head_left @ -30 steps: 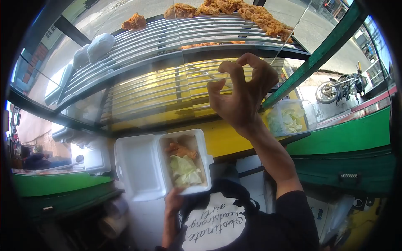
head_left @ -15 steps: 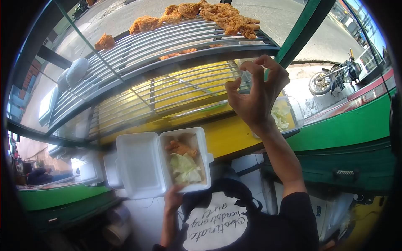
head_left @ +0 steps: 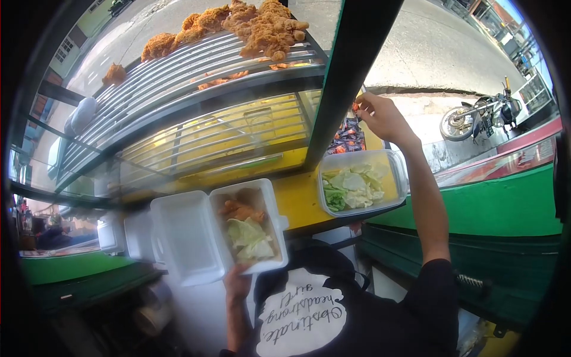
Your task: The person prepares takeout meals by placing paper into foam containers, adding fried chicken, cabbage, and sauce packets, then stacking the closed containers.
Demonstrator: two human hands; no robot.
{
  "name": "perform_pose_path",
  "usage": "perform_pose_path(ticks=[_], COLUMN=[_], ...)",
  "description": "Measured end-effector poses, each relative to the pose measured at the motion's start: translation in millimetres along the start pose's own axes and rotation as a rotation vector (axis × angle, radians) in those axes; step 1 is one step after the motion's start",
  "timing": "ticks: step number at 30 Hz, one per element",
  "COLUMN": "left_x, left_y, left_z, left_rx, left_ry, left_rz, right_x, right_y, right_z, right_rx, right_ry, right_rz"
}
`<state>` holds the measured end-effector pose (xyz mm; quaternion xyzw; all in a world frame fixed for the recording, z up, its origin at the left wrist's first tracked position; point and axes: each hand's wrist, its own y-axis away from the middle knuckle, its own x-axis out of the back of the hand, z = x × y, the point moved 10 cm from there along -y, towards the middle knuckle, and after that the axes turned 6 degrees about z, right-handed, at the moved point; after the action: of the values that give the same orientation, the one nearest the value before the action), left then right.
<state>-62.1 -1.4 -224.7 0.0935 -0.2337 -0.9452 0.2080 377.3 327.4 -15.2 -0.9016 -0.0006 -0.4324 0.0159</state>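
Note:
My left hand [head_left: 238, 284] grips the lower edge of an open white foam box [head_left: 275, 221]. Inside the box lie a piece of fried chicken [head_left: 241, 209] and pale cabbage leaves [head_left: 250, 238]. My right hand [head_left: 380, 116] reaches far out past a dark post, over a pile of small dark and red packets [head_left: 348, 138]. Its fingers are pinched around something small and red. A clear tub of cut cabbage [head_left: 363, 184] stands on the yellow counter, just below my right forearm.
Fried chicken pieces [head_left: 267, 30] lie on a metal rack [head_left: 178, 74] behind glass. A dark post [head_left: 351, 71] rises between rack and right arm. More foam boxes [head_left: 112, 235] stand at left. Outside are a road and a parked motorcycle [head_left: 476, 116].
My right hand has moved outward beyond the post and closed on a small red item. The view has turned right, bringing the cabbage tub and packets into sight. My left hand still holds the box.

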Motion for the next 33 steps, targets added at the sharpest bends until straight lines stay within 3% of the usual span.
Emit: perform_pose_path(ticks=[2, 4, 8, 12, 17, 20, 22, 24, 27, 28, 30, 32, 33], left_x=[-17, -34, -29, -11, -30, -47, -40, -45, -57, -11, -2, -11, -12], left_y=[9, 18, 30, 33, 31, 30, 23, 17, 11, 1, 7, 7, 6], left_z=[8, 14, -8, -9, -20, -20, 4, -11, -19, -4, 63, 76, 73], left_rx=[0.018, -0.008, -0.030, -0.013, 0.005, 0.004, -0.043, -0.023, 0.074, 0.087, -0.343, -0.386, -0.190], left_ry=[0.057, -0.290, -0.329, -0.213, -0.142, -0.231, -0.479, -0.397, 0.028, 0.035, -0.566, -0.513, -0.470], left_rz=[0.015, -0.109, -0.083, 0.013, -0.037, -0.082, -0.170, -0.201, -0.236, -0.225, -0.262, -0.202, -0.185], right_x=[-56, -105, -128, -140, -119, -101, -111, -102, -91, -123, -145, -131, -121], right_y=[-2, -5, 0, -7, -23, -18, -12, -9, -2, 3, 3, 3, 5], right_z=[16, 29, 24, 12, 38, 41, 12, 12, 3, -34, -43, -48, -54], right_rx=[0.043, 0.224, 0.241, 0.279, 0.287, 0.240, 0.188, 0.179, 0.225, 0.226, 0.134, 0.113, 0.079], right_ry=[0.313, 0.327, 0.564, 0.454, 0.315, 0.172, 0.085, 0.157, 0.120, 0.123, 0.087, 0.032, 0.030], right_rz=[-0.431, -0.534, -0.633, -0.666, -0.551, -0.479, -0.444, -0.377, -0.307, -0.324, -0.285, -0.174, -0.124])
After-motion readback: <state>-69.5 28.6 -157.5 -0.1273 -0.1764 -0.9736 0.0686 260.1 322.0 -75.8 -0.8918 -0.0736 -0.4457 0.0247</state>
